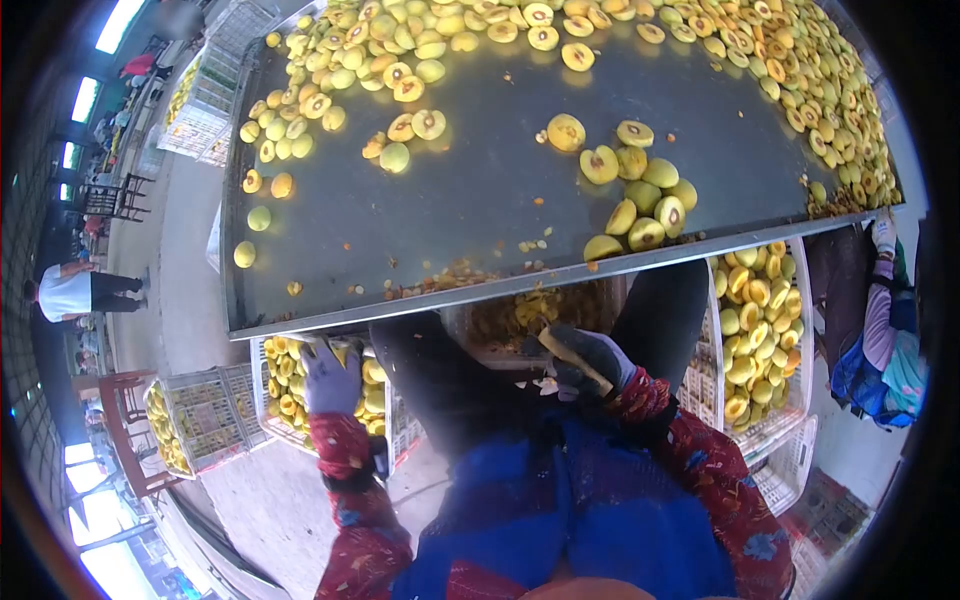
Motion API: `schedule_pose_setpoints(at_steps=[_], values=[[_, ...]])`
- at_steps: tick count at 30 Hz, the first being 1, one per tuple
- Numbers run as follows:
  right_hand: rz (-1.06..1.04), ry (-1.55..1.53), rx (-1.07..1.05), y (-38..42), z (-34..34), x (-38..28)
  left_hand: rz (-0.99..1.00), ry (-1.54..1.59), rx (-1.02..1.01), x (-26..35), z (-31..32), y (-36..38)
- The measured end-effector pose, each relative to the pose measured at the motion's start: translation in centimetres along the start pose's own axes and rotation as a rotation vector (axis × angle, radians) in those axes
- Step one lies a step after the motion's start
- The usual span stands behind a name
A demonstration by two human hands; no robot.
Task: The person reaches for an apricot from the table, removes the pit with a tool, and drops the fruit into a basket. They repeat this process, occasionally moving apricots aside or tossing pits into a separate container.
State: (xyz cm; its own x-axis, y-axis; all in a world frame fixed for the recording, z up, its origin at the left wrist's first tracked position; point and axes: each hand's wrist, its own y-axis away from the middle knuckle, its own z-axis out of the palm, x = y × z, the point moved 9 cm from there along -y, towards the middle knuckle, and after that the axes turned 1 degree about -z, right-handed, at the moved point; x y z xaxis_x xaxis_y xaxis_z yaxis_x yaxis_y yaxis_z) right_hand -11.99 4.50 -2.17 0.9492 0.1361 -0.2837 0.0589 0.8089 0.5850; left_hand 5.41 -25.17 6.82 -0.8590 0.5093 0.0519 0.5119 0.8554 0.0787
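Observation:
My left hand [333,380], in a pale lavender glove, is over a white crate [262,392] of halved yellow stone fruit [287,388], its fingers apart at the crate's far side. In front of my lap, my right hand [600,358], in a dark-palmed glove, is closed around a slim wooden piece like a tool handle [574,362]; whether it has a blade I cannot tell. Beyond both hands stretches a dark metal table [470,180] with a raised rim. A small cluster of whole and cut fruit [645,195] lies near its front edge.
Heaps of halved fruit [800,90] line the table's back and right side. Pit bits [455,275] litter the front rim. Another full crate [760,340] stands by my right leg. A co-worker's gloved hand [884,232] is at the right corner; a person [75,292] stands far left.

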Motion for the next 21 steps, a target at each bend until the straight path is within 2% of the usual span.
schedule_pose_setpoints(at_steps=[2, 4, 5, 6, 9, 10, 11, 12, 13, 14, 16, 18, 19, 20, 21], values=[[0.004, 0.029, 0.029, -0.8, -0.7, 0.2, 0.015, 0.018, 0.007, 3.5, -2.8, -4.2], [-0.018, 0.089, 0.049, -0.8, -0.4, -0.2, 0.288, 0.104, 0.024, 10.0, -3.9, -10.2], [-0.033, 0.116, 0.064, -0.7, -0.5, -0.5, 0.219, 0.136, 0.001, 11.6, -2.9, -14.2], [0.060, -0.016, -0.119, -0.7, 0.1, 0.3, 0.260, 0.089, -0.005, 14.4, -1.7, -18.1], [-0.066, 0.149, 0.119, 0.7, -1.1, -1.2, 0.474, 0.012, 0.043, 18.1, 5.2, -25.0], [-0.033, 0.099, 0.194, 1.1, -1.8, -0.9, 0.578, 0.007, 0.070, 20.3, 7.3, -27.0], [-0.103, 0.134, 0.177, 1.2, -2.6, -1.2, 0.296, 0.045, 0.013, 19.0, 9.3, -28.3], [-0.174, 0.168, 0.161, 1.4, -3.3, -1.5, 0.379, 0.125, -0.052, 19.9, 9.9, -28.1], [-0.105, 0.020, 0.140, 2.2, -2.0, -1.5, 0.464, 0.153, 0.024, 19.8, 11.6, -28.8], [-0.143, 0.082, 0.160, 2.5, -1.8, -2.1, 0.408, 0.107, -0.036, 20.2, 10.2, -26.6], [-0.197, 0.221, 0.179, 2.7, -1.5, -2.8, 0.492, 0.041, -0.131, 20.7, 9.8, -23.3], [-0.317, 0.555, 0.149, 2.9, -0.9, -4.7, 0.364, 0.353, -0.364, 18.3, 11.7, -22.3], [-0.369, 0.726, 0.124, 2.7, -0.3, -5.2, 0.219, 0.685, -0.613, 18.4, 10.8, -19.1], [-0.325, 0.622, 0.182, 2.0, -1.1, -4.8, 0.051, 1.015, -0.851, 19.4, 8.8, -14.4], [-0.572, 0.871, 0.246, 2.4, -0.9, -6.5, 0.430, 0.886, -0.699, 21.9, 5.2, -11.3]])
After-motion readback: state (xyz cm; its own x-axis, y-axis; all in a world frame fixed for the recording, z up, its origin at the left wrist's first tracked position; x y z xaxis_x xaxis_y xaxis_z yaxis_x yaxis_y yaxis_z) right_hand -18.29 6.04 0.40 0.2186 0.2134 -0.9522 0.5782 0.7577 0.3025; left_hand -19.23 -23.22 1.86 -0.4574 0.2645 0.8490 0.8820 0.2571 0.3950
